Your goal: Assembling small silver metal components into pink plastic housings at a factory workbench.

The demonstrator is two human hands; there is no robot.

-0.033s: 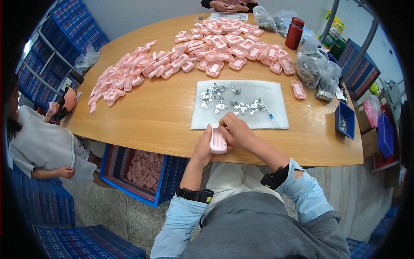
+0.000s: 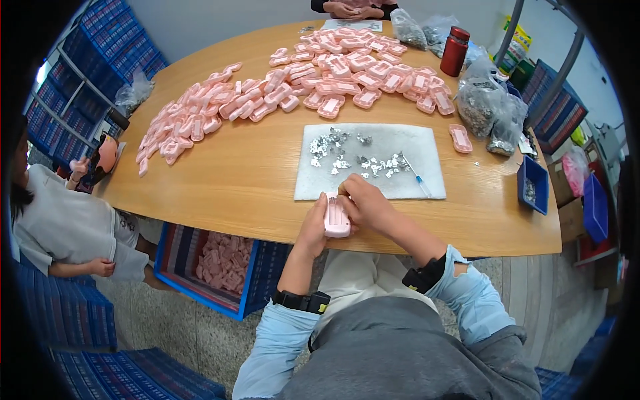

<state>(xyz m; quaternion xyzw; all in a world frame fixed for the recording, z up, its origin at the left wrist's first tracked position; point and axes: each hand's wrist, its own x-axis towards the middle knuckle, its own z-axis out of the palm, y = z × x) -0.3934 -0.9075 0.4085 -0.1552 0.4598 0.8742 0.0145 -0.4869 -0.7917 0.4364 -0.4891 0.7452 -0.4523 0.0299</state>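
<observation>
Just over the near table edge, my left hand is closed around a pale pink plastic casing with a long recess in its face. My right hand bends over the casing's far end, fingers pinched together at the recess; whatever they grip there is hidden. Beyond both hands lies a white foam mat. Loose little silvery metal pieces are spread over it in several clusters. A thin tool with a blue part rests on the mat's right side.
Pink casings form a big heap across the table. At the right are one lone casing, a blue bin, bags of parts and a red bottle. A blue crate stands below left, near a seated person.
The person at the left has shifted a raised hand slightly. My own hands and the casing show no visible movement.
</observation>
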